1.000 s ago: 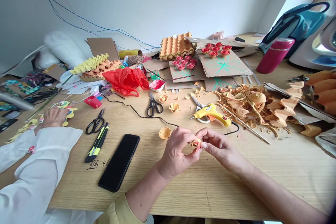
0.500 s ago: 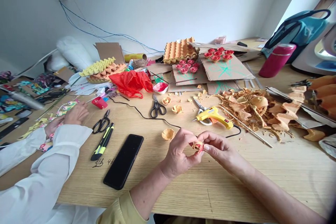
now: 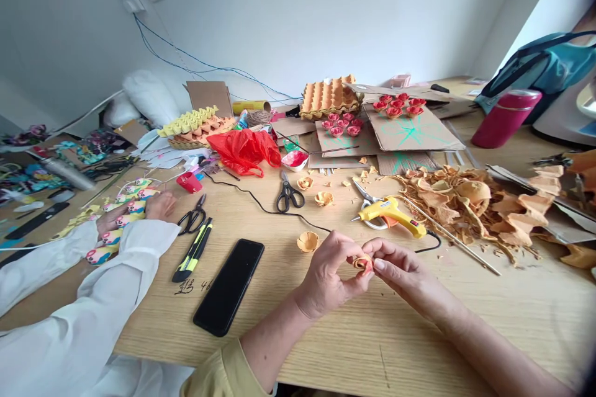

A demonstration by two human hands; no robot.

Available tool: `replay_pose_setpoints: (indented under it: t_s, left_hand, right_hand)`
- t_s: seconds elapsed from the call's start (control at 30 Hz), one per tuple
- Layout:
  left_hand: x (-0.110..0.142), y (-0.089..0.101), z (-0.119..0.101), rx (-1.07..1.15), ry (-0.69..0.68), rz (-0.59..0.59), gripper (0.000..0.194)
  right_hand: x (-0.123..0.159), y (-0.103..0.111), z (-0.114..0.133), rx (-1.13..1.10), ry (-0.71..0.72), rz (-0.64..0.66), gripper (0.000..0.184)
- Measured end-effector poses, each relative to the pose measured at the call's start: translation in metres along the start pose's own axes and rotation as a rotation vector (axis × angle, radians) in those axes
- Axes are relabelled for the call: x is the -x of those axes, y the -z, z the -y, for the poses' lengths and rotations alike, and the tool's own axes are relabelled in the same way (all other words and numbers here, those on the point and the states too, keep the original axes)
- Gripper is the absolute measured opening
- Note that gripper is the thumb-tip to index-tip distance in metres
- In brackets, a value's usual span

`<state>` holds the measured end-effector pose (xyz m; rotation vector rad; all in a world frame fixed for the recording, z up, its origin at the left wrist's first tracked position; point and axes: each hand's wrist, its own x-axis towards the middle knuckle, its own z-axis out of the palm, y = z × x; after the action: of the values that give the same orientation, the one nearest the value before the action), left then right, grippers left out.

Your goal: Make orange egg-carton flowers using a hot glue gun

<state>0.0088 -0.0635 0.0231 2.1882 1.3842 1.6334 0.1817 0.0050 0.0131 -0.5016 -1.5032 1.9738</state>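
Between my left hand (image 3: 328,273) and my right hand (image 3: 405,276) is a small rolled egg-carton flower (image 3: 362,263), orange with red patches. The fingers of both hands are closed on it, just above the table, and partly hide it. To the left of my left hand sits an orange carton cup (image 3: 308,242) with petal-like edges. Two more orange carton flowers (image 3: 324,198) lie farther back. Behind my right hand, a yellow glue gun (image 3: 391,215) rests over white-handled scissors (image 3: 371,203).
A black phone (image 3: 229,286), a utility knife (image 3: 192,250) and black scissors (image 3: 289,194) lie leftward. Carton scraps (image 3: 447,198) heap at right; red flowers (image 3: 398,105) sit on cardboard behind. At far left, a co-worker's hands (image 3: 161,205) hold a painted carton strip (image 3: 125,219).
My view has turned slightly left, so everything sits farther right. My fingers stay on the flower, which now shows its rolled spiral more. More of the co-worker's painted strip shows.
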Motion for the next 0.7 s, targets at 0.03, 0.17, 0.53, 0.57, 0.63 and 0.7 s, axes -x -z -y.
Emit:
replay_pose_setpoints:
  t_s: [0.03, 0.17, 0.53, 0.57, 0.63, 0.7]
  left_hand:
    - [0.0, 0.0, 0.0, -0.004, -0.002, 0.007, 0.016]
    - [-0.002, 0.003, -0.001, -0.03, -0.017, 0.033, 0.016]
    - [-0.002, 0.004, -0.003, -0.227, -0.095, 0.066, 0.019]
    - [-0.003, 0.004, -0.003, -0.237, -0.098, 0.06, 0.018]
    - [-0.003, 0.004, -0.004, -0.247, -0.092, 0.048, 0.016]
    - [-0.003, 0.003, -0.003, -0.239, -0.079, 0.041, 0.016]
  right_hand:
    - [0.0, 0.0, 0.0, 0.011, 0.0, -0.008, 0.026]
    - [0.0, -0.001, 0.002, 0.005, -0.003, -0.032, 0.025]
    - [0.001, 0.0, 0.01, 0.069, 0.064, -0.038, 0.021]
    - [0.001, -0.001, 0.011, 0.08, 0.066, -0.04, 0.021]
    - [0.0, -0.001, 0.011, 0.098, 0.067, -0.044, 0.021]
    - [0.0, -0.001, 0.011, 0.102, 0.066, -0.047, 0.021]
